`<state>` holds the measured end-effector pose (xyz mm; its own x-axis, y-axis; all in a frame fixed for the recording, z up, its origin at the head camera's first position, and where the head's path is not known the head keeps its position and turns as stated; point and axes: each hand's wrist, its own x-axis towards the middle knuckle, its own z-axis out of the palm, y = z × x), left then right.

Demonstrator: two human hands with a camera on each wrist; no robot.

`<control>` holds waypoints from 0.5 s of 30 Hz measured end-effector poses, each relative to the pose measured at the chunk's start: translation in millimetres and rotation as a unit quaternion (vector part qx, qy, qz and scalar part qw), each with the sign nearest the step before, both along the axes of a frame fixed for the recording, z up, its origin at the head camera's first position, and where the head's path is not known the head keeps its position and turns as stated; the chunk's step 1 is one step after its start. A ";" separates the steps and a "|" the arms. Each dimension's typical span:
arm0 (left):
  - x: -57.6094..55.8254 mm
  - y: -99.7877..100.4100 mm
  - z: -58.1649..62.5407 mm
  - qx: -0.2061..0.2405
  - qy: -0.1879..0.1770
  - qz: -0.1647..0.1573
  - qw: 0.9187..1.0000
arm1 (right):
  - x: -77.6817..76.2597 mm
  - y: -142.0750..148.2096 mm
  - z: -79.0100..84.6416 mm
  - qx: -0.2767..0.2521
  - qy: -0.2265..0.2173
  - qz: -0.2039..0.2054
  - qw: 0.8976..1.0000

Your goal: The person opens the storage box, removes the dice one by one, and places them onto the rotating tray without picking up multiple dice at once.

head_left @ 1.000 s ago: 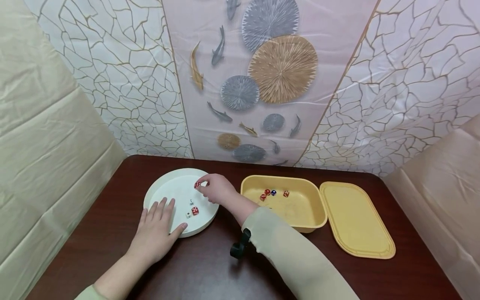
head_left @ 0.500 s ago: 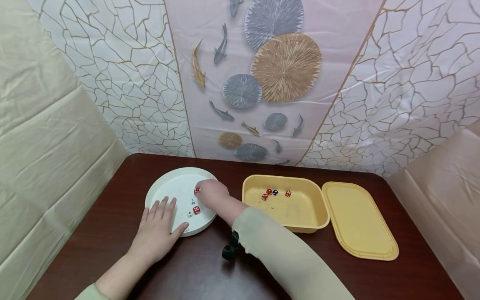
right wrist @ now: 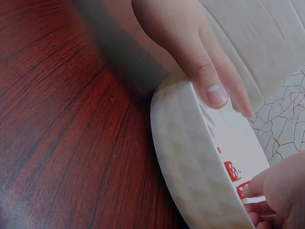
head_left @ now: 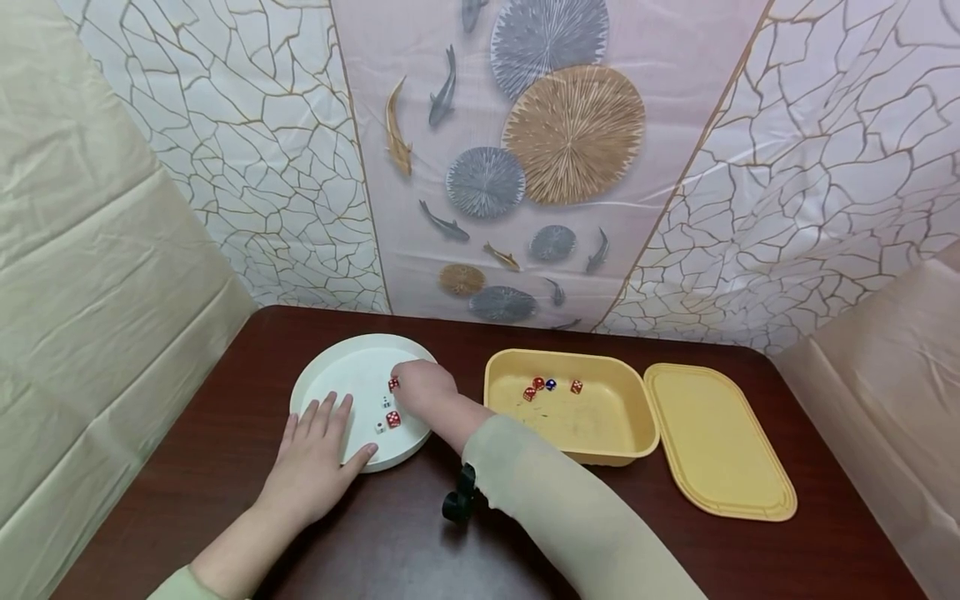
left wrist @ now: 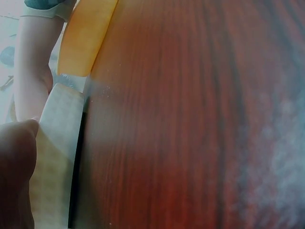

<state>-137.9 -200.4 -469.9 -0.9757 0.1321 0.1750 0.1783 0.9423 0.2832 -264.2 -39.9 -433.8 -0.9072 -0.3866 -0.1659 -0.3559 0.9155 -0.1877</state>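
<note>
My left hand [head_left: 313, 458] lies with straight, spread fingers over the near-left rim of a round white tray [head_left: 315, 367]. The right hand [head_left: 426, 390] reaches into the tray from the right. Its thumb and curled fingers pinch a red die [head_left: 393, 383] low over the tray floor; the right wrist view shows the thumb against this red die [right wrist: 243, 189]. Close by in the tray lie another red die [head_left: 393, 419], a white die [head_left: 386, 402] and a second white die [head_left: 380, 427]. The right hand's far fingers are hidden in the head view.
A yellow tub [head_left: 641, 417] stands right of the tray, holding a blue die [head_left: 551, 385] and several red dice [head_left: 576, 387]. Its flat yellow lid [head_left: 720, 442] lies beside it on the dark wooden table [head_left: 390, 542]. Patterned cloth [head_left: 555, 275] hangs behind.
The right hand has come down slightly toward the near side with the red die, nearer the other dice. The left hand stays put. The head view has shifted a little.
</note>
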 end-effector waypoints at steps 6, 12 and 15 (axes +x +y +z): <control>-0.5 2.2 1.5 0.001 0.002 -0.003 1.000 | 1.2 5.1 1.5 -0.026 0.004 -0.017 1.000; 0.8 1.9 2.4 0.002 0.000 0.000 1.000 | 5.1 13.0 8.6 -0.086 -0.006 -0.043 0.995; 1.5 1.4 2.8 0.002 -0.002 0.002 1.000 | 8.0 19.3 13.4 -0.118 -0.012 -0.059 0.991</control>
